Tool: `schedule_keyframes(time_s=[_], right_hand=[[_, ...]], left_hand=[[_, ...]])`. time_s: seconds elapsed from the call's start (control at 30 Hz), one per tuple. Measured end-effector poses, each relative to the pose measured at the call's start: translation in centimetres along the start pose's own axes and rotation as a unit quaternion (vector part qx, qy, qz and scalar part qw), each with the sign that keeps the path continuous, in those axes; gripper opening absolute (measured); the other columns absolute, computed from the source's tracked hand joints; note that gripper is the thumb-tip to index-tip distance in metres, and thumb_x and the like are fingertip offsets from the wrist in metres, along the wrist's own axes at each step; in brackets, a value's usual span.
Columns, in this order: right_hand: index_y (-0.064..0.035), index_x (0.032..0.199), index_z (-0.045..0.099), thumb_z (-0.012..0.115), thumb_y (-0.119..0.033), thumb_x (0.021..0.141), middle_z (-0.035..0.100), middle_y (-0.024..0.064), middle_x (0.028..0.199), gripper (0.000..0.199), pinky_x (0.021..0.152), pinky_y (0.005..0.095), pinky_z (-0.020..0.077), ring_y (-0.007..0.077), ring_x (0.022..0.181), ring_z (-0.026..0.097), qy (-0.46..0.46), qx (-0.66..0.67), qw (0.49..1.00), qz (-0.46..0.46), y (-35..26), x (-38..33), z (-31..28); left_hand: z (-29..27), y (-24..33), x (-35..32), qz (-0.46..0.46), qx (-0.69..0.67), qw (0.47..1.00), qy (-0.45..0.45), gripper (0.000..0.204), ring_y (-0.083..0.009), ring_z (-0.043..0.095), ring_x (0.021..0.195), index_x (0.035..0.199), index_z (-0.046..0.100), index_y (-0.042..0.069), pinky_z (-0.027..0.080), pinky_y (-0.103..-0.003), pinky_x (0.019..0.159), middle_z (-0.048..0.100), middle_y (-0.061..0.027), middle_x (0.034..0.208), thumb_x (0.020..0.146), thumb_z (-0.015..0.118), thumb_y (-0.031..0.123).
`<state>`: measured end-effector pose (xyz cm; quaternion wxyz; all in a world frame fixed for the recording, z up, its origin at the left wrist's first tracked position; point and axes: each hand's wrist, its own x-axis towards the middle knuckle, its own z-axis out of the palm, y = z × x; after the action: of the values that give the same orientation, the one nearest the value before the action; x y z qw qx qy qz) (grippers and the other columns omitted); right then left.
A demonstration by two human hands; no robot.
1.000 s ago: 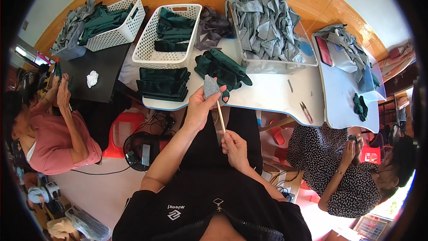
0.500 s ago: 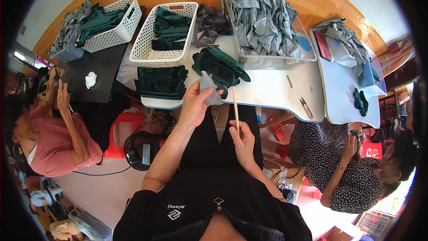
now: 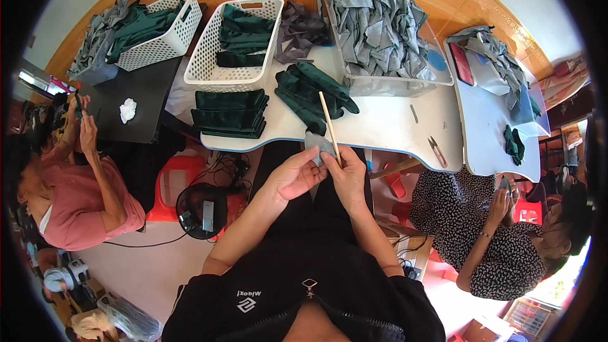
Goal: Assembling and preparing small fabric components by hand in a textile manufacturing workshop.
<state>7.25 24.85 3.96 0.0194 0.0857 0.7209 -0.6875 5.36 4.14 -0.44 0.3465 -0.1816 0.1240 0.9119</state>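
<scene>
A small grey fabric piece [image 3: 318, 143] is pinched between the thumb and fingers of my left hand [image 3: 295, 174], just off the table's front edge. My right hand [image 3: 349, 174] comes against it from the right and grips a thin pale wooden stick [image 3: 327, 116], which points up and away over the table. The right thumb touches the grey fabric as well. Beyond the stick's tip lies a loose heap of dark green velvety pieces [image 3: 310, 88]. Left of that heap sits a neat stack of folded green pieces [image 3: 229, 114].
Behind stand a white perforated basket [image 3: 196, 76] of green pieces and a clear bin [image 3: 392, 87] piled with grey fabric. Thread snips [image 3: 437, 152] lie at the white table's right. One person in pink [image 3: 88, 196] sits left, another in a patterned dress [image 3: 456, 228] right.
Both hands have come together. My left hand moved nearer and rightward with the grey fabric; my right hand rose to meet it, tilting the stick's tip to the left.
</scene>
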Motion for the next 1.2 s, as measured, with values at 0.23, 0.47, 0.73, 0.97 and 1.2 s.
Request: schedule_keyframes(time_s=[0.23,0.47,0.73,0.97,1.2], right_hand=[[0.0007,0.152,0.091,0.084,-0.012,0.136,0.079,-0.0046,0.113,0.022,0.086,0.0258,0.0546,0.0037,0.097,0.067,0.03,-0.051,0.998,-0.025,0.9,-0.6,1.8],[-0.0023,0.159,0.093,0.071,-0.023,0.144,0.07,-0.006,0.102,0.034,0.077,0.0262,0.0472,0.0038,0.089,0.059,-0.06,-0.102,0.992,0.053,-2.8,-5.8,2.1],[-0.0025,0.161,0.095,0.074,-0.021,0.142,0.068,-0.0053,0.098,0.033,0.078,0.0281,0.0488,0.0051,0.089,0.06,-0.05,-0.137,0.985,0.094,-3.0,-7.2,1.6],[-0.0014,0.159,0.095,0.077,-0.018,0.14,0.074,0.0036,0.095,0.031,0.082,0.0353,0.0613,0.0111,0.088,0.071,-0.061,-0.142,0.982,0.105,-1.9,-7.9,1.2],[-0.0068,0.157,0.091,0.069,-0.029,0.146,0.067,-0.0051,0.098,0.034,0.072,0.0286,0.0483,0.0064,0.081,0.057,-0.074,0.077,0.969,0.224,1.4,-9.8,3.8]], left_hand=[[0.9,4.3,0.3,0.133,0.108,0.985,0.028,0.04,-0.0325,0.092,0.151,0.171,0.08,-0.001,0.074,-0.054,0.134,0.093,-0.0225,0.163,0.139,0.08,0.023],[2.5,11.3,-1.9,0.228,0.197,0.952,0.043,0.035,-0.0329,0.095,0.144,0.167,0.084,0.001,0.081,-0.053,0.123,0.094,-0.022,0.161,0.135,0.083,0.013],[4.0,10.8,-2.3,0.252,0.187,0.948,0.054,0.042,-0.0317,0.096,0.14,0.166,0.085,0.0,0.082,-0.052,0.122,0.095,-0.0205,0.159,0.125,0.094,0.003],[3.8,9.3,-2.2,0.27,0.234,0.931,0.076,0.043,-0.0266,0.097,0.132,0.164,0.087,0.0,0.083,-0.047,0.117,0.097,-0.0174,0.153,0.122,0.098,0.001],[2.8,7.4,-1.0,0.257,0.287,0.917,0.099,0.041,-0.0241,0.097,0.129,0.161,0.09,0.001,0.08,-0.044,0.115,0.099,-0.0168,0.151,0.121,0.099,0.0]])
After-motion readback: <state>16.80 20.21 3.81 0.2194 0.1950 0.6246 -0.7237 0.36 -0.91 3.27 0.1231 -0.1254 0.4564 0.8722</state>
